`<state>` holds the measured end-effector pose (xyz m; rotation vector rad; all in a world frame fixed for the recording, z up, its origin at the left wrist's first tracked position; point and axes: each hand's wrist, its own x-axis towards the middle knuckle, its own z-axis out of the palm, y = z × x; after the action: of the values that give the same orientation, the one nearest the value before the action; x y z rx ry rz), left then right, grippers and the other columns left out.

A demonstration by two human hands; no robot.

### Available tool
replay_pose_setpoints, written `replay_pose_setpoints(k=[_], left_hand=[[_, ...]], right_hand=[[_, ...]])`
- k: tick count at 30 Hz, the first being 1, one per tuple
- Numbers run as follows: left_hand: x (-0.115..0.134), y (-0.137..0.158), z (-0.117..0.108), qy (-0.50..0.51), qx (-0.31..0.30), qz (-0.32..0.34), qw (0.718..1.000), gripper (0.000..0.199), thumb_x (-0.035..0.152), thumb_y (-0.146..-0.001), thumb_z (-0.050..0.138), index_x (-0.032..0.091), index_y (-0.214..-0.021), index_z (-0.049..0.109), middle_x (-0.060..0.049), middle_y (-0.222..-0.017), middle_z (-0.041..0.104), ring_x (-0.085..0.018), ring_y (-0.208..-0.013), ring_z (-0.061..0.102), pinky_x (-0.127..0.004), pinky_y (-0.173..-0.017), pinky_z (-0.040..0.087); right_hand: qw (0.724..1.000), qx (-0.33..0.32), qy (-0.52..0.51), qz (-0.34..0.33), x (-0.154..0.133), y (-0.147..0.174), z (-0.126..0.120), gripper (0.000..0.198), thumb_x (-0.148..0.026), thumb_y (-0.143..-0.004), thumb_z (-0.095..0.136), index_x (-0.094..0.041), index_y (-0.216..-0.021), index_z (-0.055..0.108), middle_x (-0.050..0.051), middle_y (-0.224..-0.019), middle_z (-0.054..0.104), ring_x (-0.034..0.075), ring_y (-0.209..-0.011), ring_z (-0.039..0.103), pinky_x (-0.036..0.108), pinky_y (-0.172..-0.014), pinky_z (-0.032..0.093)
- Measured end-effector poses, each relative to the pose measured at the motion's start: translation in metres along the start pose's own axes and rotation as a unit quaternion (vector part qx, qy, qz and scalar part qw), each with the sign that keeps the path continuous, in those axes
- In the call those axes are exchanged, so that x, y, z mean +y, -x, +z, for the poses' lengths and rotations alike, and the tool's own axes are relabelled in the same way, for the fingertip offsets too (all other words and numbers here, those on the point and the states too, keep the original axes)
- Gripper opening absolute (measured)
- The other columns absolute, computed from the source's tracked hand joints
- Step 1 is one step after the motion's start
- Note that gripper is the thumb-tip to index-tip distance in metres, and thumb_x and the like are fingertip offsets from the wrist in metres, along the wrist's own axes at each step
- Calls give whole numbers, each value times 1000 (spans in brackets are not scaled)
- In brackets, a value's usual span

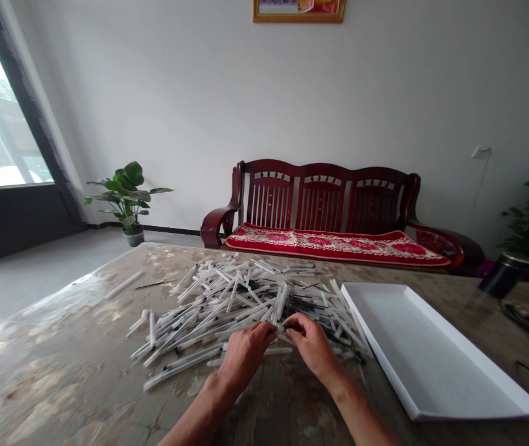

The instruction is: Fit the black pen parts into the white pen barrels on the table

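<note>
A wide heap of slim white pen-like tubes (209, 316), mixed with dark pieces (308, 308), lies on the table. Over its near edge my two hands meet, fingertips almost touching. My left hand (247, 348) is closed in a pinch on a white pen-like tube (281, 302) that points away from me. From the other side, my right hand (311, 345) is also pinched, thumb against forefinger, at the near end of the same tube. What small piece its fingertips grip is too small and covered to make out.
A shallow white tray (432, 353) stands right of the heap. A thin pointed rod (148, 285) and one tube (124, 284) lie apart at the left. A black canister (506, 274) and cables (527, 322) are at the far right. Behind the table stands a wooden bench (323, 192).
</note>
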<state>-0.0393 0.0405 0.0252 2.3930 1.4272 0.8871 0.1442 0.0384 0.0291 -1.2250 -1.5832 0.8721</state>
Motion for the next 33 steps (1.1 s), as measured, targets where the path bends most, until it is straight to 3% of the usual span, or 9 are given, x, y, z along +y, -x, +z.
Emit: replay_pose_setpoints(k=[2,6,11,17,21,24,29,31,33], left_hand=[[1,0,0,2,-3,-4,1000,18,25,-92,53,26,-96,71,-2,-88,77,-18,-81,73,-22,-69,50],[4,0,-1,14,-16,-14,1000,18,26,-90,55,25,-94,73,-5,-87,77,-21,-78,72,-24,-67,49],[7,-1,-3,108,-14,-53,993,19,27,-87,55,25,-92,73,-3,-84,76,-19,-76,70,-24,-66,46],[4,-4,-6,295,-86,-154,939,21,31,-82,54,17,-82,70,1,-65,69,-10,-47,50,-21,-48,36],[2,-6,-20,429,-143,-218,865,31,45,-80,61,14,-76,65,0,-63,65,-4,-40,38,-18,-39,22],[1,-9,-34,559,-85,-249,786,38,49,-77,70,13,-85,66,3,-64,60,-2,-41,37,-15,-38,21],[-3,-16,-38,716,44,-294,632,18,19,-83,71,12,-98,66,3,-68,59,-3,-52,56,-12,-48,45],[-4,-17,-33,740,86,-316,588,10,10,-86,65,13,-95,64,0,-74,64,-9,-64,67,-19,-62,57],[-3,-18,-27,751,120,-322,563,8,7,-88,61,14,-92,61,-3,-81,68,-16,-78,73,-30,-77,61]], right_hand=[[1000,-1,-8,17,2,0,1,27,-45,-84,58,-20,-89,66,4,-83,70,18,-72,64,25,-63,48],[998,-27,37,54,6,0,1,42,-55,-89,47,-20,-67,59,1,-59,61,15,-53,55,24,-51,41],[999,-11,24,27,2,-1,-2,38,-52,-84,55,-19,-69,63,1,-59,61,15,-56,57,24,-54,42],[997,-45,-56,35,-2,-1,-3,36,-54,-80,61,-18,-76,69,1,-60,63,16,-55,59,24,-50,44],[995,-21,-86,42,3,-5,-8,31,-48,-77,64,-19,-86,71,1,-64,66,18,-60,63,26,-54,49],[999,-8,-41,30,7,-5,-8,25,-42,-78,63,-19,-84,72,2,-68,67,19,-65,64,28,-58,50],[997,0,68,-26,8,0,8,13,-28,-76,64,-21,-77,75,5,-83,72,21,-81,67,32,-77,52],[999,12,46,-10,9,2,16,18,-32,-77,64,-22,-87,75,6,-85,74,22,-81,68,33,-78,52],[1000,27,9,5,9,3,20,27,-39,-79,64,-21,-98,72,7,-89,74,23,-82,68,33,-76,53]])
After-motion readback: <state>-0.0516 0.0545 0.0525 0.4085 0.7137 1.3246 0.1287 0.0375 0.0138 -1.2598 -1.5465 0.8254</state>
